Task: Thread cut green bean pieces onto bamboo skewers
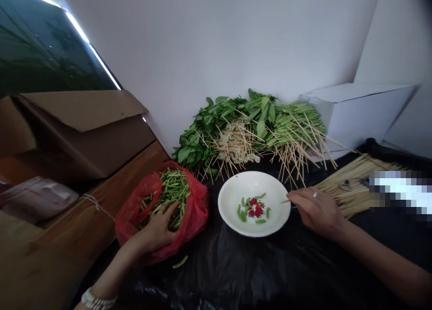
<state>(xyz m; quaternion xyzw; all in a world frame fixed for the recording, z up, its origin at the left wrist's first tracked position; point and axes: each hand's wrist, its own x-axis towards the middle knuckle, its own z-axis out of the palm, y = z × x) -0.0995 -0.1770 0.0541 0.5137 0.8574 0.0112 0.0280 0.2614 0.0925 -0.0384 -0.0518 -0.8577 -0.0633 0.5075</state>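
My left hand (161,225) reaches into a red plastic bag (196,202) full of cut green bean pieces (174,187). Its fingers are apart and lie on the pieces, with the tips partly sunk among them. To the right, my right hand (317,209) is closed in a pinch on a thin wooden skewer (285,201), whose end reaches over the rim of a white bowl (229,221). Several bean pieces (241,214) lie inside the bowl around a red flower print. A single bean piece (180,262) lies in front of the bag.
Skewered green stalks (299,121), leafy greens (195,143) and pale skewered food (234,141) are piled along the wall. Bare skewers (351,181) lie beyond my right hand, near a white box (361,116). A cardboard box (91,139) stands left. Black plastic sheeting (229,274) covers the table.
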